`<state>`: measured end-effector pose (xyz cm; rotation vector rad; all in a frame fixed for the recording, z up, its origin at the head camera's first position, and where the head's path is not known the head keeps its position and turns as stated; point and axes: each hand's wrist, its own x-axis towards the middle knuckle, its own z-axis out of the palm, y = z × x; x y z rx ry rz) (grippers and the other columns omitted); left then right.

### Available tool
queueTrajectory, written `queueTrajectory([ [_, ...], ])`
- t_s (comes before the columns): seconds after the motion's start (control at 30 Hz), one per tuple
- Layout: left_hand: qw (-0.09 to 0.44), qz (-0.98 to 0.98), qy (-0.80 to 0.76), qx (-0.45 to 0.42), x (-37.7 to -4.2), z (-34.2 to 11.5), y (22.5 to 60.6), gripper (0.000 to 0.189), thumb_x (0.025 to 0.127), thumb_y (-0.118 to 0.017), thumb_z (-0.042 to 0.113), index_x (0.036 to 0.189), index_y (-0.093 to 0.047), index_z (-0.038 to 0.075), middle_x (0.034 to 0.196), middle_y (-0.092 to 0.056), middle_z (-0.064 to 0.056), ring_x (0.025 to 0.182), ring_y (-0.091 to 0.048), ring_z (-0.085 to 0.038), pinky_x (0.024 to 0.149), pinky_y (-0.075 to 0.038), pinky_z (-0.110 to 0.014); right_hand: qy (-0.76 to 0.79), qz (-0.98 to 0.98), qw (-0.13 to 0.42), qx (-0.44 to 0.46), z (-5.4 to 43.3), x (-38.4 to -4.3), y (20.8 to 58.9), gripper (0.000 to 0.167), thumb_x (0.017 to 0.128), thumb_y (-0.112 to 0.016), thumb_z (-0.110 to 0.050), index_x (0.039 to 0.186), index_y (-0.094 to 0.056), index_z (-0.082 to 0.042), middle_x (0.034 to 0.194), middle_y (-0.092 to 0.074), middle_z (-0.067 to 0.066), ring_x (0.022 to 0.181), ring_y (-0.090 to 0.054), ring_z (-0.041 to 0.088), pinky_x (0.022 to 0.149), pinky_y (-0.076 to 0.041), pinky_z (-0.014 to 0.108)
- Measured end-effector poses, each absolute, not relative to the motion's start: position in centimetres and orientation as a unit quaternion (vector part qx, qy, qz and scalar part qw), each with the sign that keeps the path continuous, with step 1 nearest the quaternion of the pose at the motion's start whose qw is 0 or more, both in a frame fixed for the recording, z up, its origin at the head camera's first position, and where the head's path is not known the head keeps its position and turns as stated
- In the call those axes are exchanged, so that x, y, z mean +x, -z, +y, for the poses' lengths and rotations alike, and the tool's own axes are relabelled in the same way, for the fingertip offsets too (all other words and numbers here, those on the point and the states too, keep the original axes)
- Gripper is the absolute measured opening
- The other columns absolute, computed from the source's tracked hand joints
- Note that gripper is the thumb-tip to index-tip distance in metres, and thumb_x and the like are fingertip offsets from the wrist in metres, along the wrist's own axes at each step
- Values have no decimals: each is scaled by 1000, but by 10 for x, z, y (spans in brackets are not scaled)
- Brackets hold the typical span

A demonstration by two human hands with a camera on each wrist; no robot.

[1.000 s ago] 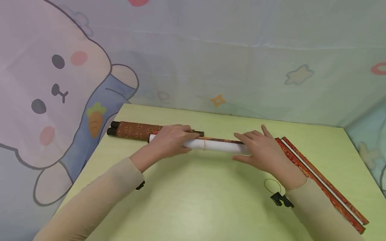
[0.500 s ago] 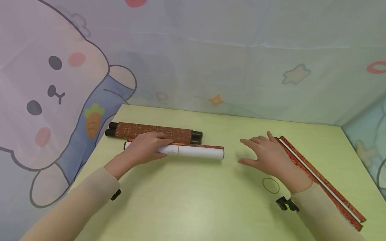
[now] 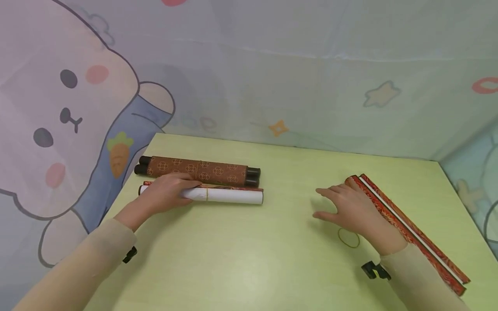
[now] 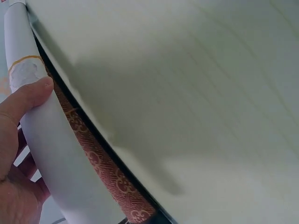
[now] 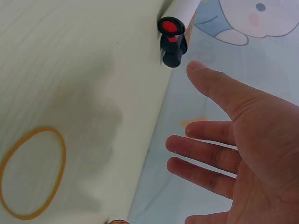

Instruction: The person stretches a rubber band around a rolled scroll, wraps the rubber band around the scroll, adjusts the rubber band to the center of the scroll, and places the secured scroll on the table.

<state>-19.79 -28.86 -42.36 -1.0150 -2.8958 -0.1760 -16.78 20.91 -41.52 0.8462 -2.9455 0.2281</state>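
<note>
My left hand [image 3: 163,193] grips a rolled white paper scroll [image 3: 233,196], thumb on the near side and fingers curled behind it, as the left wrist view shows. A rubber band [image 4: 25,58] circles the scroll just past my thumb, and a red patterned strip [image 3: 253,188] runs along its far side. Just beyond lies a pair of brown patterned scrolls [image 3: 218,171] with black end knobs. My right hand [image 3: 352,209] holds nothing; its fingers are spread over the table, near a loose rubber band [image 3: 349,238].
Two long red patterned strips [image 3: 412,233] with a white line between them lie slanting on the right, partly under my right forearm. The pale green table [image 3: 249,259] ends at the back against a printed cloth [image 3: 272,77] with a cartoon animal.
My left hand has carried the white scroll leftward, in front of the brown pair. My right hand has let go of the scroll and moved slightly right, away from it.
</note>
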Motion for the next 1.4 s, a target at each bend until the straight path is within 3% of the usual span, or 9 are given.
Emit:
queueTrajectory([
  [0.13,30,-945,55,-320,-201,-297,426,50,84,-91,13,131,-76,6,120,-74,-14,110,-72,-37,93,-59,-54,-80,-959,23,270,211,-166,419,62,91,-84,-47,136,-72,-6,126,-75,15,120,-69,39,117,-34,72],
  [0.53,19,-961,10,-275,-202,-309,435,49,86,-89,17,131,-75,4,123,-74,-17,121,-67,-42,107,-52,-59,-87,-956,28,279,214,-163,424,61,91,-84,-46,134,-73,-5,125,-76,14,120,-69,39,117,-34,73],
  [0.9,16,-968,13,-249,-198,-309,433,62,83,-93,27,136,-72,4,130,-70,-22,121,-65,-47,97,-56,-60,-88,-957,19,274,217,-162,424,61,91,-84,-47,135,-73,-5,125,-76,15,120,-69,39,117,-34,73],
  [1.4,47,-963,55,-260,-192,-279,415,67,84,-93,31,141,-69,6,135,-67,-22,128,-61,-46,102,-54,-60,-84,-964,4,253,234,-158,417,64,92,-82,-50,136,-71,-4,131,-72,20,126,-64,46,113,-39,70],
])
